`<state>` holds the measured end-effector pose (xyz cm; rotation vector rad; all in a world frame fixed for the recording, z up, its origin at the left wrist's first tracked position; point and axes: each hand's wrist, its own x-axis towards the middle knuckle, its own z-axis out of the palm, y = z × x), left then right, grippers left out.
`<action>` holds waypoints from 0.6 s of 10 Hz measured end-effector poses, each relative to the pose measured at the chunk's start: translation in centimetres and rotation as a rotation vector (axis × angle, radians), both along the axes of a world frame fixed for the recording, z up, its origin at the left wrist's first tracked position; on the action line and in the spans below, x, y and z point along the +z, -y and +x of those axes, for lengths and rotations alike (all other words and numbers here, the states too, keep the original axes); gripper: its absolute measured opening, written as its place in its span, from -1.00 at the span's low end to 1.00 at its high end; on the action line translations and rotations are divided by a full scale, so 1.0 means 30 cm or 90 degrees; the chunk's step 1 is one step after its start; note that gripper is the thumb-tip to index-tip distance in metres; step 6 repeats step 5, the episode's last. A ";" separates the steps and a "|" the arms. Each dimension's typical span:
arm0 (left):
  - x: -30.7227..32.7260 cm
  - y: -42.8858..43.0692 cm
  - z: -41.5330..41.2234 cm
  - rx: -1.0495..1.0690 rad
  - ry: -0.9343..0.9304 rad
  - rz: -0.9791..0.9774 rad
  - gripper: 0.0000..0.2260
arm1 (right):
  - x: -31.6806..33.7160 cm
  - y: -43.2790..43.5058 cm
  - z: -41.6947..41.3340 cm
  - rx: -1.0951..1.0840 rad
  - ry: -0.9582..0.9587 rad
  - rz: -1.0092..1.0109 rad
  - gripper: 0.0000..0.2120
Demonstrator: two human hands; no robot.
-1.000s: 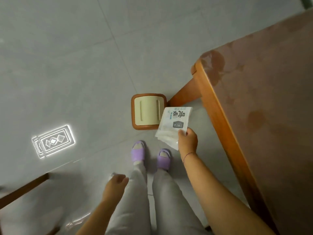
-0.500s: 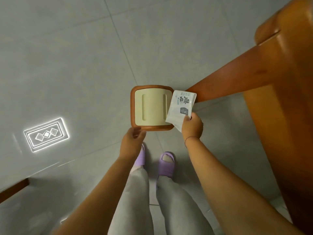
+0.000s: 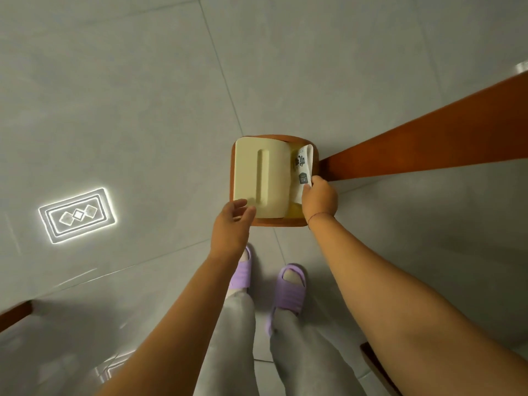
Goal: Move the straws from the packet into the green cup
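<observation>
Down near the middle of the frame, a small wooden bin stands on the grey tiled floor with its cream lid shifted left, baring a gap on its right side. The right hand pinches the white straw packet between thumb and fingers, the packet's far end dipping into that gap. The left hand has its fingers loosely spread, their tips on the lid's near edge (purple slippers show below).
</observation>
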<state>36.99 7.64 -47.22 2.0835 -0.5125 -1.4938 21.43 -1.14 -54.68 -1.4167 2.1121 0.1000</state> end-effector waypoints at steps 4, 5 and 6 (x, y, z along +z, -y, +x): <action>-0.061 0.033 0.034 0.045 0.011 -0.023 -0.71 | -0.014 0.025 0.020 -0.036 0.137 0.019 -0.73; -0.019 0.040 0.027 0.032 0.025 -0.017 -0.71 | 0.072 0.032 0.014 -0.125 0.218 -0.029 -0.68; -0.019 0.040 0.027 0.032 0.025 -0.017 -0.71 | 0.072 0.032 0.014 -0.125 0.218 -0.029 -0.68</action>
